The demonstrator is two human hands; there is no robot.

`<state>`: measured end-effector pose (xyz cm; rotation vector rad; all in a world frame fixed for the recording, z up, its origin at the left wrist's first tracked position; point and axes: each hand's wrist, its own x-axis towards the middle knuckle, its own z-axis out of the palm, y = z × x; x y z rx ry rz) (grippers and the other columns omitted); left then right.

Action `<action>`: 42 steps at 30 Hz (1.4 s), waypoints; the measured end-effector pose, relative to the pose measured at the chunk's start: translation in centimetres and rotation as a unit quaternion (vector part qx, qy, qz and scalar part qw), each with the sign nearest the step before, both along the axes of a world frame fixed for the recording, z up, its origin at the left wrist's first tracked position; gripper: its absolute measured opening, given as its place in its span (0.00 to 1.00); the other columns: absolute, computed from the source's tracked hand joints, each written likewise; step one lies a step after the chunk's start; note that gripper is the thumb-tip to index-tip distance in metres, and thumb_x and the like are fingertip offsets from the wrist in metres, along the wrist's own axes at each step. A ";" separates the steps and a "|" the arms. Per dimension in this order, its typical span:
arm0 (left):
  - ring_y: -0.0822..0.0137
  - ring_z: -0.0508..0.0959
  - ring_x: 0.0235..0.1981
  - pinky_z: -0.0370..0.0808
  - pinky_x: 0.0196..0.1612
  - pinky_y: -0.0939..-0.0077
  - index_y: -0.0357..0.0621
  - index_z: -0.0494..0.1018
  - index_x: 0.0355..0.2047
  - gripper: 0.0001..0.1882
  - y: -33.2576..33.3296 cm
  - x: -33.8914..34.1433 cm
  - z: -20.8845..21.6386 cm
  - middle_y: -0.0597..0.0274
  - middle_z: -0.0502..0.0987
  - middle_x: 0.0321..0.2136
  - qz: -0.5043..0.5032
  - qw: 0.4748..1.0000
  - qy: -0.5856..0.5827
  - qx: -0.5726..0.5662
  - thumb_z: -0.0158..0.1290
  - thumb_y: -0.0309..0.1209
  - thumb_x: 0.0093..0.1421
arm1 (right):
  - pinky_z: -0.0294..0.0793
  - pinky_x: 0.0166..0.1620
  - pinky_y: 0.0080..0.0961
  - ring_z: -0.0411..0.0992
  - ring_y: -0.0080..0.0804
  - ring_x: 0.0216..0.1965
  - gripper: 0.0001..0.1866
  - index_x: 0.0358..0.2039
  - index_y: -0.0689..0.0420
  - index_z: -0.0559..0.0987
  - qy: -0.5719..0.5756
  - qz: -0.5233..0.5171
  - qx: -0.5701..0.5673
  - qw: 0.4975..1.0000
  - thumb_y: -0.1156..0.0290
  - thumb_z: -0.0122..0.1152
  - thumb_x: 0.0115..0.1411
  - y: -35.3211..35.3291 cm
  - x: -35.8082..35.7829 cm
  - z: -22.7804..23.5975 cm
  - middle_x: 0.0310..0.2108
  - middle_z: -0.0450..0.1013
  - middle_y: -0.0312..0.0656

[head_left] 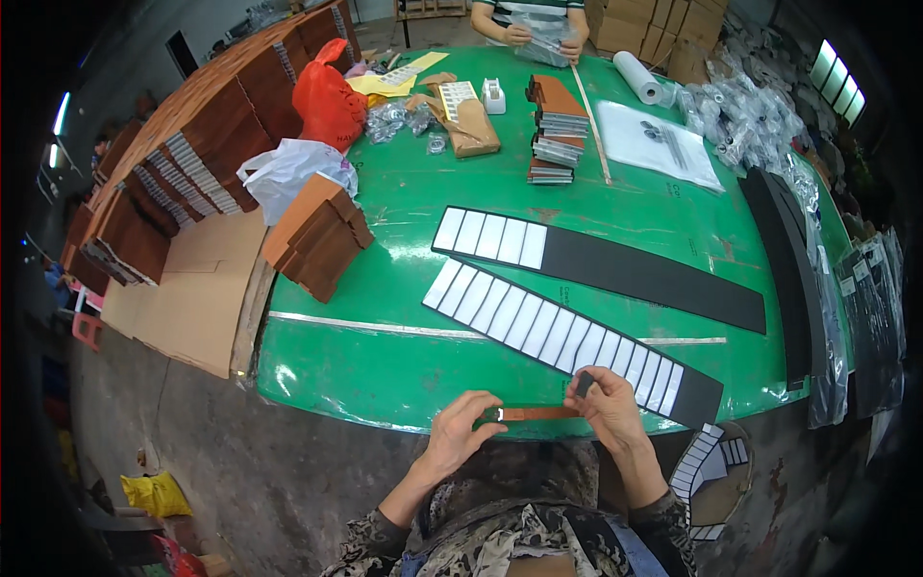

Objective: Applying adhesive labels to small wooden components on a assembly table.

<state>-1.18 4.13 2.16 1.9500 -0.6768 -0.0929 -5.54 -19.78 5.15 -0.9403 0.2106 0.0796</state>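
Left hand: my left hand (pixel 460 430) pinches one end of a narrow brown strip (pixel 535 413), fingers closed on it.
Right hand: my right hand (pixel 608 409) supports the strip's other end and pinches a small dark piece (pixel 583 384) between thumb and forefinger.
Strip position: level between both hands, just over the near edge of the green table (pixel 404 240).
Nearby: long black sheet with white labels (pixel 567 338), just beyond my right hand; a second one behind it.
Farther: stacked brown strips (pixel 558 130); another person's hands (pixel 543 38) at the far edge.
Handling note: I judge that keeping the strip taut and flat helps seat the dark piece squarely.
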 end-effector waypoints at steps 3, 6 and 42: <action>0.66 0.75 0.33 0.73 0.32 0.75 0.39 0.72 0.43 0.22 0.4 0.1 0.7 0.58 0.74 0.39 -0.008 0.999 0.047 -0.014 0.63 0.26 0.45 | 0.76 0.45 0.27 0.71 0.28 0.40 0.11 0.44 0.63 0.71 0.003 -0.016 0.017 1.000 0.73 0.54 0.61 0.5 0.4 -0.6 0.39 0.70 0.40; 0.66 0.74 0.33 0.72 0.33 0.76 0.39 0.71 0.44 0.22 0.8 0.5 1.2 0.57 0.73 0.40 -0.003 0.996 0.093 -0.019 0.61 0.24 0.47 | 0.74 0.46 0.27 0.70 0.27 0.41 0.11 0.45 0.62 0.69 0.035 -0.047 0.031 0.998 0.74 0.52 0.62 0.5 0.8 -0.4 0.40 0.69 0.38; 0.56 0.75 0.25 0.68 0.27 0.64 0.27 0.73 0.28 0.09 -6.1 -3.1 17.7 0.47 0.75 0.28 -0.412 0.682 0.030 -0.604 0.52 0.26 0.59 | 0.73 0.40 0.28 0.65 0.25 0.32 0.17 0.38 0.58 0.70 -0.052 -0.105 0.128 0.985 0.63 0.64 0.54 1.0 -2.6 0.7 0.33 0.65 0.35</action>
